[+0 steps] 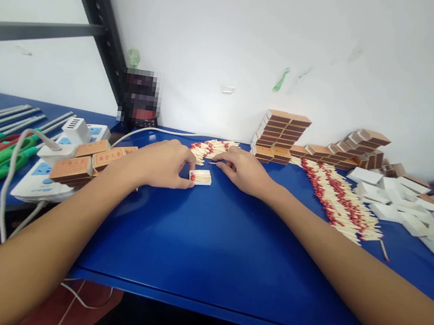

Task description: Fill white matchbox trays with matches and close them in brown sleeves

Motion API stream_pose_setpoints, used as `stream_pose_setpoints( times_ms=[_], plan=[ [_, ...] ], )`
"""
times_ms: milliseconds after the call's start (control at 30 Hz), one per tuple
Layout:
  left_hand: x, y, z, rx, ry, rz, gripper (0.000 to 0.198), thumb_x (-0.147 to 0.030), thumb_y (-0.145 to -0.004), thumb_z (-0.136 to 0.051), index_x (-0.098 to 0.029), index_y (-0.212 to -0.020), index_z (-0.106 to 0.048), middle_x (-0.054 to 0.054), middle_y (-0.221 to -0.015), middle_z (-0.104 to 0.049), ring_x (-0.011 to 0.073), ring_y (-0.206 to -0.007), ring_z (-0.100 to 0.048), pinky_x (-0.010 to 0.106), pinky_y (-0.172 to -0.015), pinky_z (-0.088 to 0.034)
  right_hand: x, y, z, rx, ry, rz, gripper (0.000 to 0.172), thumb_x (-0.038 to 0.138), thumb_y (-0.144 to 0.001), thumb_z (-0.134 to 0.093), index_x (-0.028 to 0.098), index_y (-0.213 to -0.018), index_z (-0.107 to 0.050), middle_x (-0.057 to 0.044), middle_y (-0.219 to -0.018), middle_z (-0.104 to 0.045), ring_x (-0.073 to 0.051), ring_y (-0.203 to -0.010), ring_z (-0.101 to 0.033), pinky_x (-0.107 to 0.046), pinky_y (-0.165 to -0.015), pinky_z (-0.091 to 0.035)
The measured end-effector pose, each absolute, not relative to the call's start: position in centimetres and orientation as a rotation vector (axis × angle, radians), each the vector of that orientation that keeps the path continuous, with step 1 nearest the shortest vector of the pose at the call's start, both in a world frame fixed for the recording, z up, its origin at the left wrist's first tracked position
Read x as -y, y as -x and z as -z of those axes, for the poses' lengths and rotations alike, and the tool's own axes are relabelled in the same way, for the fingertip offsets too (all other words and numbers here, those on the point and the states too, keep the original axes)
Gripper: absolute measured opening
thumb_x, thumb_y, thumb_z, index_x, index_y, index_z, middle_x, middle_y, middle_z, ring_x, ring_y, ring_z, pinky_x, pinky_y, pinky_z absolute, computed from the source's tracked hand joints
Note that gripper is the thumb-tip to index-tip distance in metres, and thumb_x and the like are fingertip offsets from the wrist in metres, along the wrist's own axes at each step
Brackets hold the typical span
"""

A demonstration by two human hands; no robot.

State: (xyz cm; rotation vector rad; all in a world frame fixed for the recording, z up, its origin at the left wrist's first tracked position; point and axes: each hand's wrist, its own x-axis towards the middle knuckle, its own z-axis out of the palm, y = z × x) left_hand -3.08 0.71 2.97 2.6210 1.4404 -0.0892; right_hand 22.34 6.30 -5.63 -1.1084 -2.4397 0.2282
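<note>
Just beyond bare tabletop (197, 241), left fingers (184, 184) pinch the match tray (203, 183) by its edge; right fingers (229, 170) nearly meet, hold unclear.

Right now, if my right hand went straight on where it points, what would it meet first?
Ahead of your right hand, the small pile of matches probably comes first, then your left hand; depth is unclear from one view.

PLACE: likely small workshop | blue worktop (208, 248), centre | stacked matchboxes (282, 131), loose matches (341, 203), right of frame | metal frame (99, 20), upper left
</note>
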Motion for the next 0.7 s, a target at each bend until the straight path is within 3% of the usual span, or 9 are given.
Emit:
stream_pose_setpoints(
  times_ms=[300, 500, 700],
  plan=[
    [-0.72, 3.07, -2.86, -1.437, -2.601, 0.081, 0.027, -0.046, -0.086, -0.076, -0.021, -0.095, -0.079, 0.004, -0.077, -0.073, 0.0202, -0.064, -0.061, 0.034, -0.063, -0.034, -6.48, -22.52, 5.95, 2.444, 1.096, -0.195, 0.034, 0.025, -0.107, -0.057, 0.019, -0.132, -0.080, -0.012, -0.107, -0.071, -0.023, -0.091, -0.063, -0.035, -0.081, -0.043],
    [-0.85, 3.16, -2.80, -1.420, -2.612, 0.076, 0.027, -0.047, -0.086, -0.076, -0.022, -0.098, -0.080, 0.004, -0.083, -0.075, 0.0205, -0.068, -0.063, 0.033, -0.064, -0.035, -6.30, -22.32, 5.80, 2.439, 1.108, -0.201, 0.032, 0.023, -0.106, -0.058, 0.018, -0.129, -0.080, -0.010, -0.102, -0.070, -0.021, -0.083, -0.060, -0.034, -0.079, -0.042],
    [-0.81, 3.07, -2.86, -1.442, -2.616, 0.095, 0.030, -0.047, -0.087, -0.075, -0.022, -0.102, -0.080, 0.004, -0.084, -0.075, 0.0213, -0.070, -0.064, 0.033, -0.064, -0.036, -6.24, -22.24, 5.39, 2.420, 1.125, -0.224, 0.016, 0.021, -0.103, -0.064, 0.017, -0.110, -0.077, -0.005, -0.090, -0.067, -0.019, -0.078, -0.057, -0.031, -0.073, -0.038]
  ],
)
